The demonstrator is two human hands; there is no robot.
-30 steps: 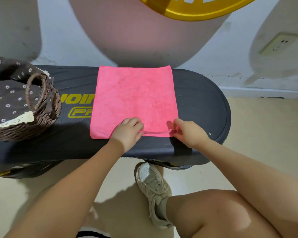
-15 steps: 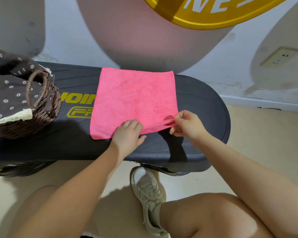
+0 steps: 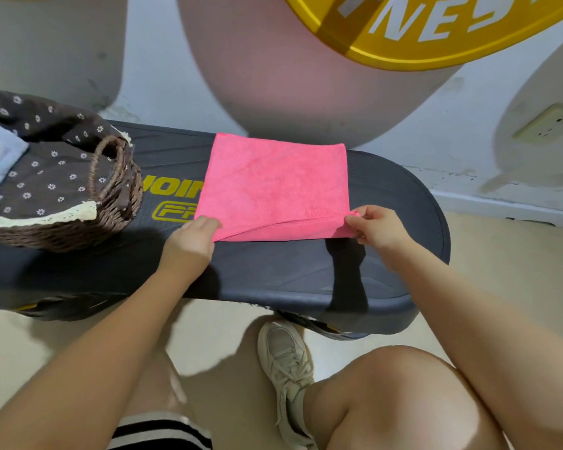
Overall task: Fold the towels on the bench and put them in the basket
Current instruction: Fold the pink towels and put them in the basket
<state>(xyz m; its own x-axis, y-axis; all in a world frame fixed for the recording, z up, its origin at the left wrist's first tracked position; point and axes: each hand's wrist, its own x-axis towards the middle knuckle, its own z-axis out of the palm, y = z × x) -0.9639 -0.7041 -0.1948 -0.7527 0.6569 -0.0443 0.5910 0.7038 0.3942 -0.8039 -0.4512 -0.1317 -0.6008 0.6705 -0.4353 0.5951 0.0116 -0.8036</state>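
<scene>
The basket [image 3: 62, 203] sits on the bench [image 3: 273, 271] well to the left of the pink towel [image 3: 273, 186], close enough for an easy drop once folding is done. The towel lies flat on the bench. The left hand [image 3: 190, 241] pinches its near left corner and the right hand [image 3: 376, 227] pinches its near right corner, lifting that edge, probably to fold it away.

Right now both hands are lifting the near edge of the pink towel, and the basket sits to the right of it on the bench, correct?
Not quite. The head view shows the basket to the left of the towel. The rest holds: left hand and right hand lift its near edge on the bench.
</scene>
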